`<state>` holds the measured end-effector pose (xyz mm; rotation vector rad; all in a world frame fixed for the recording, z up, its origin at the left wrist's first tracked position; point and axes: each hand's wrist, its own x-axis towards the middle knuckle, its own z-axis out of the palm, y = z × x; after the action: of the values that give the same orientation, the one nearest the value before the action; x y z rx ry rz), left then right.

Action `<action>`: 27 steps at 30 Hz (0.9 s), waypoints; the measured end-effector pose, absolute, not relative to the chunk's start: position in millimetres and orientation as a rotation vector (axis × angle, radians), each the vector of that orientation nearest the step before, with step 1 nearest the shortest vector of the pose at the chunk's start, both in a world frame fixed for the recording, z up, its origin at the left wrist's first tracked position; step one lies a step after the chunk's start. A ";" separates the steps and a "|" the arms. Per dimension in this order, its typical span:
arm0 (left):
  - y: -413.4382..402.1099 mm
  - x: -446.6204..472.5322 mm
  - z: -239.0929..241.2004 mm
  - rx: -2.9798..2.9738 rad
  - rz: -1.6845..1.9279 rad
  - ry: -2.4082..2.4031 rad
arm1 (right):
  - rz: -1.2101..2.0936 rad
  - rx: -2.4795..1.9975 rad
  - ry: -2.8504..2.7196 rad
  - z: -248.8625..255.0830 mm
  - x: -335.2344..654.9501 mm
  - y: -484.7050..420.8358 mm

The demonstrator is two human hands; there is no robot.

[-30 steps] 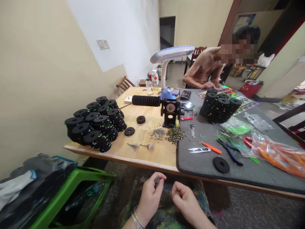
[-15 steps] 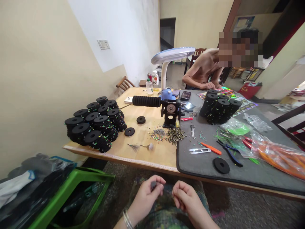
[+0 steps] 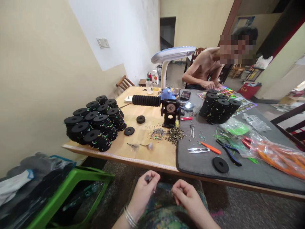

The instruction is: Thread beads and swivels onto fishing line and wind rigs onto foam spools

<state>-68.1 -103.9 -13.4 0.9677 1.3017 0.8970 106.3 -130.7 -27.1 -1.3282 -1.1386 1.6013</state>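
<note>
My left hand (image 3: 144,190) is below the table's front edge, over my lap, fingers curled in a pinch around a small dark piece (image 3: 147,178). My right hand (image 3: 187,197) sits close beside it, fingers pinched together on something too small to make out. A thin line may run between them, but I cannot tell. On the table above lie piles of small beads and metal bits (image 3: 175,134), a black foam disc (image 3: 220,164) on the grey mat (image 3: 205,163), and orange-handled snips (image 3: 202,148).
Stacks of black foam spools (image 3: 94,125) fill the table's left; another stack (image 3: 220,108) stands at the back. A winder with a foam handle (image 3: 168,109), a desk lamp (image 3: 172,55), pliers (image 3: 230,152) and plastic bags (image 3: 278,154) lie around. Another person (image 3: 206,68) sits opposite. A green stool (image 3: 73,194) stands at left.
Both hands stayed in my lap, shifting slightly downward and left; the left hand's pinch on the dark piece turned a little. The person opposite barely moved.
</note>
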 end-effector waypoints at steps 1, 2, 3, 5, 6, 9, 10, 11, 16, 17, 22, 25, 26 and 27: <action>-105.2 -68.6 -13.0 0.975 0.872 1.293 | 1.588 -1.333 -1.149 -27.2 106.0 -130.9; -106.4 -68.2 -12.3 0.993 0.829 1.274 | 1.579 -1.337 -1.162 -27.2 105.6 -131.1; -107.3 -67.0 -11.5 1.006 0.780 1.249 | 1.576 -1.338 -1.181 -27.1 105.1 -131.3; -107.7 -63.2 -10.5 0.995 0.697 1.197 | 1.570 -1.331 -1.219 -27.0 104.0 -131.8; -106.9 -61.0 -10.4 0.976 0.674 1.180 | 1.565 -1.326 -1.235 -27.1 103.7 -132.0; -102.0 -57.5 -10.9 0.981 0.694 1.195 | 1.543 -1.325 -1.250 -28.1 104.2 -132.6; -100.0 -57.7 -10.8 1.012 0.718 1.212 | 1.538 -1.324 -1.252 -28.7 105.2 -132.8; -98.2 -58.4 -10.4 1.047 0.743 1.228 | 1.538 -1.319 -1.255 -29.5 106.8 -132.9; -95.3 -63.8 -6.0 1.186 0.750 1.264 | 1.490 -1.417 -1.305 -30.3 121.4 -132.6; -95.8 -64.0 -5.0 1.208 0.737 1.270 | 1.435 -1.449 -1.316 -28.5 124.4 -132.1; -97.9 -59.6 2.5 1.317 0.680 1.268 | 1.255 -1.380 -1.334 -10.8 124.6 -128.3; -98.6 -56.4 8.2 1.398 0.703 1.270 | 1.412 -1.219 -1.312 -6.7 112.3 -125.4; -98.9 -55.7 9.6 1.422 0.716 1.278 | 1.487 -1.170 -1.289 -8.4 107.8 -124.3; -99.2 -55.2 10.6 1.446 0.723 1.291 | 1.562 -1.131 -1.262 -11.4 103.6 -123.3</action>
<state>-55.2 -99.2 10.6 1.4463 1.2907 0.7228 103.6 -123.3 -11.4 -1.1312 -1.2624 1.5617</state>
